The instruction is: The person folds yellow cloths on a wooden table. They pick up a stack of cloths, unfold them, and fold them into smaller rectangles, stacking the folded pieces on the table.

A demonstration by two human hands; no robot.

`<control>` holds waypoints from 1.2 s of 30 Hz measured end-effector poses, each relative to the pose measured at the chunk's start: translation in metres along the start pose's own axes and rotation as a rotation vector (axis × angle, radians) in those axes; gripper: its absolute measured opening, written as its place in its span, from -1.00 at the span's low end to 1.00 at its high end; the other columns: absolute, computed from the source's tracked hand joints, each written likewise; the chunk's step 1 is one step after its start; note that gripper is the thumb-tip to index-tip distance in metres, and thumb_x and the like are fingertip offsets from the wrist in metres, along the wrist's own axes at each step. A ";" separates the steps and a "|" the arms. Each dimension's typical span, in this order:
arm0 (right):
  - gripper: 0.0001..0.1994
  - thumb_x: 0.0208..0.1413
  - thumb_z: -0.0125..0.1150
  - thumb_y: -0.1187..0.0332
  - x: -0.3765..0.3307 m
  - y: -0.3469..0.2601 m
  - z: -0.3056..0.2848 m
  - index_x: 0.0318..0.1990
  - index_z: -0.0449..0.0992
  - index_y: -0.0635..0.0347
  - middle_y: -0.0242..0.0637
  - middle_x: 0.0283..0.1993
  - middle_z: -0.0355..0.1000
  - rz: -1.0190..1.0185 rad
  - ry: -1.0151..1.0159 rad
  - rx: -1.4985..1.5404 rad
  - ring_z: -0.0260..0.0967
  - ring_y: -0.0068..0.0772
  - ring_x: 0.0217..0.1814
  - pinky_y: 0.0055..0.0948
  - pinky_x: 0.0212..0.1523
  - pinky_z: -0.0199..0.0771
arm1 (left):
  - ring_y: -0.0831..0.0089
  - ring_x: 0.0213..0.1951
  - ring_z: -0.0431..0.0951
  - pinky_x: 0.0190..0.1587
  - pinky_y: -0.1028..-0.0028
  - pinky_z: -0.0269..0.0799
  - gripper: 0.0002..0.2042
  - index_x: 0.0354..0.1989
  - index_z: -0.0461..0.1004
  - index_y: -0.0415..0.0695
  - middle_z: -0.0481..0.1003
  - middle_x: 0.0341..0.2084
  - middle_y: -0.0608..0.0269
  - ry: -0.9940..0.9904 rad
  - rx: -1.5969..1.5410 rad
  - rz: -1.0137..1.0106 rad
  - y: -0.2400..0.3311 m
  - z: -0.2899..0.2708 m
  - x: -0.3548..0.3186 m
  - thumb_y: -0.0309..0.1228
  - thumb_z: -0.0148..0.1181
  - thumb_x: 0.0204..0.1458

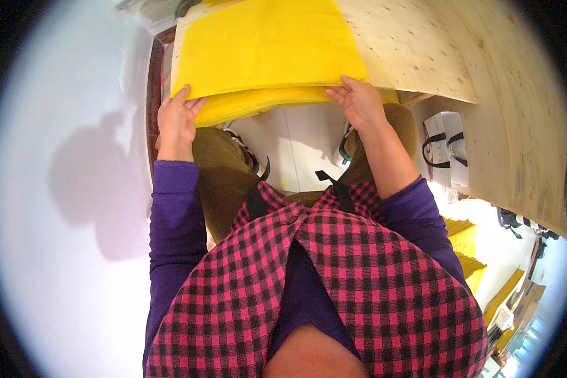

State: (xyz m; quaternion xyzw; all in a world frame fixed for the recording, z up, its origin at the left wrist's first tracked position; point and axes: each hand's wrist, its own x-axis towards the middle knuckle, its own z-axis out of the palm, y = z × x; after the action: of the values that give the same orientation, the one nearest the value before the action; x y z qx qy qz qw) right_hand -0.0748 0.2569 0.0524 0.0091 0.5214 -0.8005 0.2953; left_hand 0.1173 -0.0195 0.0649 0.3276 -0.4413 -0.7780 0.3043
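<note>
I log: one yellow sheet (pixel 268 47), twelve o'clock, on wooden worktop (pixel 416 50), further yellow layers (pixel 246 104) beneath. Left hand (pixel 177 118), ten o'clock: thumb and fingers pinching its near-left corner. Right hand (pixel 360 106), between one and two: pinching near-right corner.

Yellow sheet (pixel 268 47) cut off at top, shoes (pixel 345 150) partly hidden by trousers (pixel 215 173), distant clutter (pixel 528 302) blurred
</note>
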 end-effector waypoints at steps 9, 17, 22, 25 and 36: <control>-0.74 0.23 -0.08 0.46 0.002 -0.001 0.001 0.03 0.29 0.39 -0.04 -0.09 0.43 0.012 0.001 -0.018 0.49 -0.18 -0.19 -0.30 -0.23 0.61 | 0.18 0.00 0.47 0.01 0.28 0.46 -0.69 0.01 0.28 -0.31 0.40 -0.01 -0.04 0.094 0.126 0.101 -0.001 0.000 -0.006 -0.49 0.11 0.13; -0.73 0.24 -0.09 0.45 0.000 -0.005 0.004 0.03 0.28 0.41 -0.01 -0.07 0.42 0.019 0.020 0.015 0.48 -0.15 -0.14 -0.29 -0.21 0.61 | 0.09 0.16 0.31 0.25 0.23 0.15 -0.50 0.10 0.30 -0.26 0.34 0.08 -0.04 0.153 1.201 0.831 0.002 0.009 -0.034 -0.43 0.26 -0.05; -0.73 0.24 -0.11 0.47 0.004 -0.018 0.013 0.03 0.27 0.45 0.03 -0.06 0.41 0.012 -0.033 0.073 0.47 -0.08 -0.12 -0.26 -0.17 0.61 | 0.03 0.22 0.24 0.28 0.18 0.10 -0.48 0.13 0.33 -0.17 0.32 0.13 -0.03 -0.258 1.229 0.928 -0.009 0.054 -0.040 -0.36 0.25 -0.06; -0.73 0.24 -0.12 0.49 0.005 -0.027 0.022 0.04 0.26 0.46 0.05 -0.04 0.40 -0.017 -0.064 0.076 0.47 -0.04 -0.10 -0.23 -0.14 0.60 | 0.03 0.23 0.23 0.28 0.19 0.12 -0.48 0.14 0.33 -0.14 0.31 0.16 -0.02 -0.431 1.296 1.006 -0.017 0.084 -0.034 -0.31 0.24 -0.04; -0.63 0.25 0.00 0.36 -0.010 -0.041 0.031 0.10 0.28 0.48 -0.01 0.08 0.38 -0.075 -0.242 -0.111 0.35 -0.11 0.15 -0.26 0.09 0.43 | 0.02 0.08 0.39 0.12 0.24 0.32 -0.65 0.08 0.38 -0.19 0.40 0.04 -0.06 -0.572 1.270 0.880 -0.045 0.100 -0.008 -0.47 -0.01 0.08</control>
State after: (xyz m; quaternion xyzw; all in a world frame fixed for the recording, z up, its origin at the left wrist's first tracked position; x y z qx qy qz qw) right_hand -0.0775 0.2469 0.1043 -0.1235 0.5255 -0.7762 0.3257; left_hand 0.0359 0.0545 0.0665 0.0233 -0.9457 -0.2433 0.2141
